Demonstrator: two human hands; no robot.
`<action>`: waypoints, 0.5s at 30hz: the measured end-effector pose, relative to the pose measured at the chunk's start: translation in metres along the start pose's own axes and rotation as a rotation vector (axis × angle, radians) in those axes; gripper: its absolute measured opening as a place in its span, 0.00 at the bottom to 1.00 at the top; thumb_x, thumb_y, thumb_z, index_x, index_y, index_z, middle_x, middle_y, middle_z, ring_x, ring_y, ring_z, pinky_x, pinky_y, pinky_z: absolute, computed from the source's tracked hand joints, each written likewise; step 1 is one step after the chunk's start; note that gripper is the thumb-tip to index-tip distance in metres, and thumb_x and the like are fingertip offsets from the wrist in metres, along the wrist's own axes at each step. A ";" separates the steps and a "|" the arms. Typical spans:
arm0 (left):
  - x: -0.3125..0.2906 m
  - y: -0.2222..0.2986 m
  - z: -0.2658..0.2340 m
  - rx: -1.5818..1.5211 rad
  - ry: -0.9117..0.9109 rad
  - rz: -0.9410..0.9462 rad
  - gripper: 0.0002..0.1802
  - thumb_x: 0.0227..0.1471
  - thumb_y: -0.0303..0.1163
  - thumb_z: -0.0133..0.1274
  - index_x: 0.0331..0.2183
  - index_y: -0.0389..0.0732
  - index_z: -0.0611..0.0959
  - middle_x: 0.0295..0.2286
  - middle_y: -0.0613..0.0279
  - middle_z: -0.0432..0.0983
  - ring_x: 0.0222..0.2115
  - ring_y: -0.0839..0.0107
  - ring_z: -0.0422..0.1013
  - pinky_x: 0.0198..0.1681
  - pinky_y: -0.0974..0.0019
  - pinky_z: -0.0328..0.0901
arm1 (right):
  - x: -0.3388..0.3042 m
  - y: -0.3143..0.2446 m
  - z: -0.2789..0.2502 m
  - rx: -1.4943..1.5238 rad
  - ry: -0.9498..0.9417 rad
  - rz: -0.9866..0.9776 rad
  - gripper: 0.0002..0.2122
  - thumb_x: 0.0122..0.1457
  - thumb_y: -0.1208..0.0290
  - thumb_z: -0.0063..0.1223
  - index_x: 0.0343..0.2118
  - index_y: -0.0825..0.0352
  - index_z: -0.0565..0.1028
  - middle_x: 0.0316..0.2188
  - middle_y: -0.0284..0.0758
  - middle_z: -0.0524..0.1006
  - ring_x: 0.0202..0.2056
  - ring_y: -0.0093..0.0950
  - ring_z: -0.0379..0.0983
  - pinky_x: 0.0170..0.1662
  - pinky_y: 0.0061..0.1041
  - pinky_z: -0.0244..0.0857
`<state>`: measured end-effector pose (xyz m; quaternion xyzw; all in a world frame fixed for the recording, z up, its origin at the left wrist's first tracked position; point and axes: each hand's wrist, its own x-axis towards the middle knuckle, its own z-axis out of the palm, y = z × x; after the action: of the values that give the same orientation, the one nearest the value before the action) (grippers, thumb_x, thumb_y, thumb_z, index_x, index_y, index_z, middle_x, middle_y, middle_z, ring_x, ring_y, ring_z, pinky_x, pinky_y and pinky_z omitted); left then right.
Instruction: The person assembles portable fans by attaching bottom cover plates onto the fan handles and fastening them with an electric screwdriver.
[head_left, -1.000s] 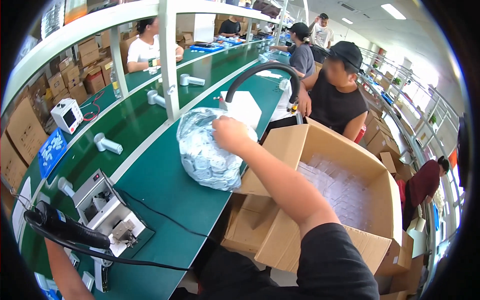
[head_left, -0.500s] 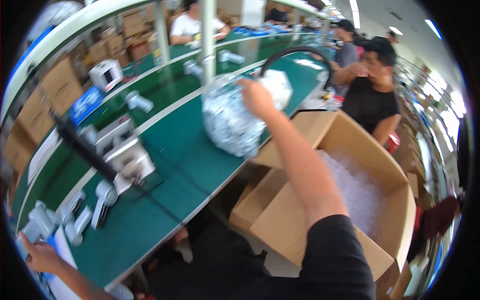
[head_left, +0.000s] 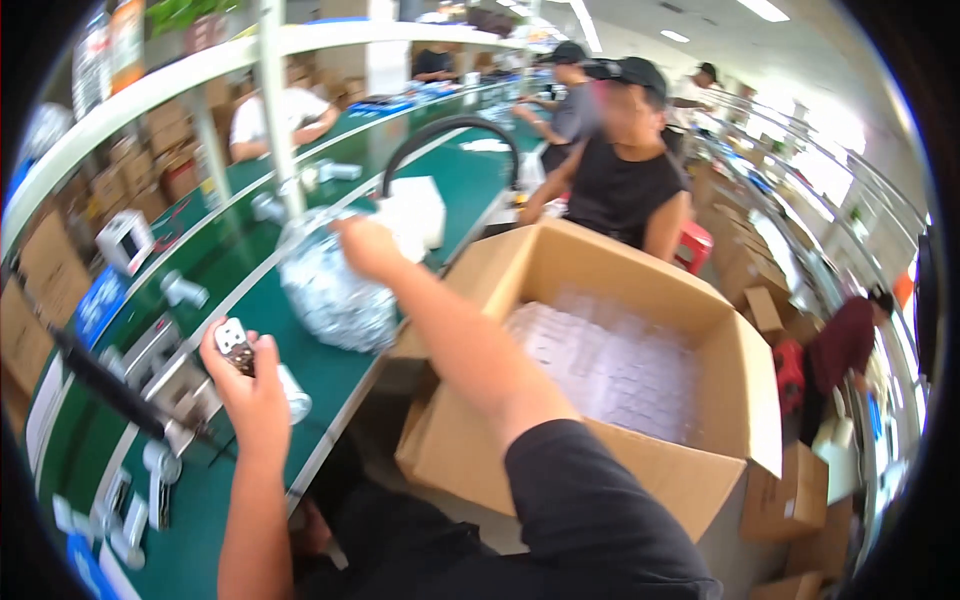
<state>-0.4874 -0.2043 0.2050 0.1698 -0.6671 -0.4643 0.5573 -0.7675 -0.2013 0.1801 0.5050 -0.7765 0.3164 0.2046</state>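
Observation:
In my left hand (head_left: 245, 385) is a pale grey device part (head_left: 293, 396) with a rounded end; a small circuit board (head_left: 235, 345) shows at its top, between thumb and fingers. The hand is closed around it above the green bench. My right hand (head_left: 372, 248) is at the top of a clear plastic bag (head_left: 340, 300) full of small silvery packets. Its fingers are curled against the bag's upper edge, with the tips partly blurred. Several similar pale grey parts (head_left: 130, 530) lie on the bench at the lower left.
An open cardboard box (head_left: 590, 470) holding clear plastic trays (head_left: 610, 370) stands right of the bench. A black curved tube (head_left: 450, 122) arches behind a white box-shaped thing (head_left: 415, 212). A black-handled tool (head_left: 100, 375) slants at left. Co-workers sit along the bench; a nearby person (head_left: 630, 185) wears black.
My left hand has come from the far lower left to beside the bag, now with the grey part in it. My right hand stays at the bag; the view has swung right.

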 end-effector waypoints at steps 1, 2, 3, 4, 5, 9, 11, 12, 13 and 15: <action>0.011 -0.021 0.003 0.037 0.001 -0.050 0.24 0.53 0.26 0.50 0.51 0.37 0.63 0.40 0.54 0.65 0.38 0.68 0.65 0.43 0.66 0.63 | -0.001 -0.015 -0.010 0.057 -0.020 0.000 0.15 0.49 0.79 0.44 0.39 0.62 0.76 0.33 0.45 0.77 0.38 0.42 0.74 0.42 0.40 0.67; 0.019 -0.027 0.016 0.150 -0.013 -0.031 0.24 0.53 0.28 0.50 0.50 0.36 0.62 0.41 0.52 0.65 0.39 0.65 0.66 0.43 0.64 0.62 | -0.002 -0.009 -0.017 0.048 0.008 -0.014 0.14 0.47 0.79 0.45 0.38 0.63 0.76 0.33 0.45 0.77 0.37 0.42 0.74 0.41 0.40 0.68; 0.026 -0.035 0.024 0.279 -0.019 -0.013 0.24 0.54 0.29 0.50 0.50 0.35 0.62 0.41 0.50 0.65 0.39 0.62 0.67 0.44 0.62 0.62 | -0.004 -0.006 -0.022 0.029 0.022 0.009 0.14 0.47 0.79 0.45 0.38 0.63 0.76 0.33 0.45 0.77 0.37 0.42 0.74 0.41 0.40 0.68; 0.035 -0.046 0.031 0.267 -0.043 -0.008 0.24 0.54 0.29 0.50 0.50 0.35 0.62 0.41 0.50 0.65 0.39 0.62 0.67 0.44 0.62 0.62 | -0.005 -0.004 -0.025 0.019 0.033 -0.003 0.13 0.47 0.79 0.46 0.37 0.63 0.76 0.32 0.45 0.77 0.36 0.42 0.75 0.40 0.40 0.68; 0.044 -0.058 0.038 0.342 -0.047 -0.015 0.25 0.54 0.30 0.50 0.50 0.34 0.62 0.41 0.47 0.65 0.39 0.59 0.67 0.44 0.60 0.62 | -0.006 -0.005 -0.027 0.012 0.036 -0.022 0.13 0.46 0.78 0.47 0.36 0.63 0.76 0.32 0.45 0.77 0.36 0.42 0.75 0.39 0.40 0.68; 0.071 -0.108 0.054 0.529 -0.008 -0.064 0.26 0.53 0.31 0.51 0.49 0.30 0.61 0.43 0.41 0.66 0.43 0.49 0.67 0.46 0.55 0.61 | -0.007 -0.002 -0.032 -0.024 0.011 -0.018 0.11 0.45 0.78 0.49 0.34 0.63 0.76 0.30 0.44 0.77 0.34 0.43 0.75 0.37 0.40 0.69; 0.079 -0.129 0.056 0.592 -0.016 -0.077 0.27 0.52 0.31 0.52 0.49 0.29 0.61 0.43 0.41 0.66 0.43 0.48 0.66 0.47 0.55 0.60 | -0.008 -0.002 -0.032 0.017 0.021 0.000 0.13 0.48 0.77 0.45 0.37 0.63 0.76 0.30 0.44 0.77 0.34 0.42 0.74 0.36 0.40 0.68; 0.082 -0.138 0.056 0.659 -0.018 -0.095 0.28 0.52 0.32 0.53 0.49 0.29 0.62 0.44 0.40 0.66 0.44 0.47 0.66 0.47 0.54 0.60 | -0.007 -0.001 -0.031 0.037 0.042 0.015 0.12 0.48 0.77 0.47 0.37 0.63 0.76 0.30 0.44 0.77 0.34 0.42 0.74 0.37 0.40 0.68; 0.085 -0.143 0.058 0.654 -0.026 -0.094 0.28 0.52 0.32 0.53 0.49 0.29 0.62 0.44 0.40 0.66 0.44 0.47 0.66 0.47 0.54 0.60 | -0.007 0.000 -0.030 0.030 0.043 0.021 0.12 0.48 0.77 0.47 0.37 0.63 0.76 0.30 0.44 0.77 0.34 0.42 0.74 0.37 0.40 0.68; 0.089 -0.152 0.059 0.754 -0.040 -0.099 0.29 0.51 0.31 0.54 0.49 0.29 0.62 0.44 0.39 0.66 0.45 0.46 0.65 0.48 0.54 0.60 | -0.007 0.002 -0.027 0.082 0.124 0.000 0.11 0.45 0.78 0.49 0.34 0.64 0.76 0.29 0.44 0.76 0.33 0.43 0.75 0.36 0.40 0.68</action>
<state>-0.6130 -0.3231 0.1377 0.3861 -0.7927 -0.2158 0.4194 -0.7663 -0.1776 0.1948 0.4926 -0.7488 0.3784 0.2315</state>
